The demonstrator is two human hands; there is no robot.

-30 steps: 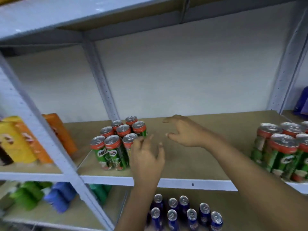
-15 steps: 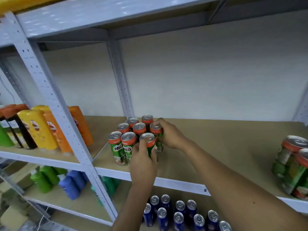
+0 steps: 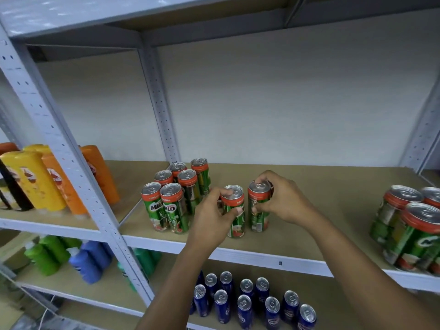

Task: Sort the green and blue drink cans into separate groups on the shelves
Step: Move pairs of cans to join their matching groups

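Head view: just right of the green can cluster, the left hand grips one green can; the right hand pinches another can beside it.

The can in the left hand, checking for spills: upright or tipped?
Upright: the green can has its lid facing up, and the left hand grips its side.

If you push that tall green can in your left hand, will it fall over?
Probably, if pushed near the top: the green Milo can in the left hand is tall and slim on a small base. Its smooth metal side might slip in the fingers. Lying down, its round shape would likely roll along the shelf.
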